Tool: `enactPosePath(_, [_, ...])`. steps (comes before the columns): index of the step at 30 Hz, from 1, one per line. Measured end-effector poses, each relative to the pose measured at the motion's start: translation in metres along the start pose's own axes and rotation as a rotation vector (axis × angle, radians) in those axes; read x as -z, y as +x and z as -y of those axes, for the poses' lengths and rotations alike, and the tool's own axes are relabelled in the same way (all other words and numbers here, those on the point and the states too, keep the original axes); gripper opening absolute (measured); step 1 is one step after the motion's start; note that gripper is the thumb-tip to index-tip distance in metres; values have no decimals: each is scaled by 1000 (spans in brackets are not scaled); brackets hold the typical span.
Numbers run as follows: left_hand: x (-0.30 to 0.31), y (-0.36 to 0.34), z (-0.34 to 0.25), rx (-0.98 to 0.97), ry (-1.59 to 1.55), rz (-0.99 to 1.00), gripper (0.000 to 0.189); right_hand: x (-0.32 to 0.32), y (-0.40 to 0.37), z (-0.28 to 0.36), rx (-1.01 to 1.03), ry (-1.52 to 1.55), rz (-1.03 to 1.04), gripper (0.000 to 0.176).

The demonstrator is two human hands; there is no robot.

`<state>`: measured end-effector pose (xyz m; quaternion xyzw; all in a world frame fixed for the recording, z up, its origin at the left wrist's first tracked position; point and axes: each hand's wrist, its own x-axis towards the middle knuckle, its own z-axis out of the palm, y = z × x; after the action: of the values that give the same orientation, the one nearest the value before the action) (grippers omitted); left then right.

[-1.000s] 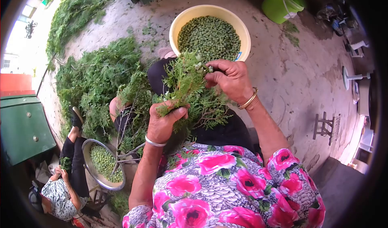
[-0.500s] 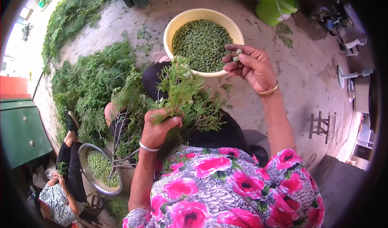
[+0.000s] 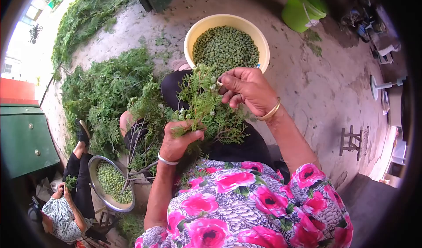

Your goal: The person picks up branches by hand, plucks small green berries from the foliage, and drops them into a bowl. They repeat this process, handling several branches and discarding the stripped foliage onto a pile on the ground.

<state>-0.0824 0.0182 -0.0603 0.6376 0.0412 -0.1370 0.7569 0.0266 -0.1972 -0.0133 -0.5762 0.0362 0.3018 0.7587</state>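
Note:
My left hand (image 3: pixel 180 140), with a bangle at its wrist, is closed round a leafy evergreen branch (image 3: pixel 203 99) that bears small pale green cones. The branch lies across my lap, its bare stems reaching down to the left. My right hand (image 3: pixel 250 90) is at the branch's upper right tip, thumb and fingers pinched on a small green cone (image 3: pixel 219 84), mostly hidden by the fingers. Just beyond the hands stands a cream basin (image 3: pixel 189 46) holding a heap of green cones (image 3: pixel 226 48).
Cut branches (image 3: pixel 105 85) are piled on the floor at the left. A metal bowl (image 3: pixel 93 177) of green cones stands by a seated person (image 3: pixel 66 213) holding greenery. A lime bucket (image 3: pixel 301 10) is at the upper right, a small wooden stool (image 3: pixel 351 141) at the right.
My right hand has moved left from beside the basin, where it held small cones, to the branch tip. My left hand still grips the branch.

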Motion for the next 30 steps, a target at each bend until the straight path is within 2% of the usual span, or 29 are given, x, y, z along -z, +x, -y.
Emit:
enactPosePath(4, [2,1,2,-2,66,23,17,-9,5,0,40,-147,32,33])
enactPosePath(10, [5,2,19,-46,181,10,20,-21,11,-3,0,-250,-40,28])
enactPosePath(14, [8,0,30,-83,210,-76,23,-22,8,-4,84,-157,-81,19])
enactPosePath(16, [3,1,5,81,105,21,27,-22,7,-6,99,-129,-85,16])
enactPosePath(17, [6,1,15,82,104,23,27,-24,6,-6,102,-68,-94,17])
enactPosePath(19, [13,0,39,-54,239,-39,31,-25,6,-6,105,-7,-102,17])
enactPosePath(23, [15,2,34,-12,358,64,38,-24,5,-6,43,27,-63,19])
enactPosePath(25, [10,2,34,-129,343,-8,37,-23,6,-6,44,19,-51,20])
enactPosePath(28, [-6,0,-8,-33,355,-14,32,-18,7,-8,18,80,12,24])
enactPosePath(30, [-16,3,-1,-94,320,-58,29,-16,7,-9,63,41,9,24])
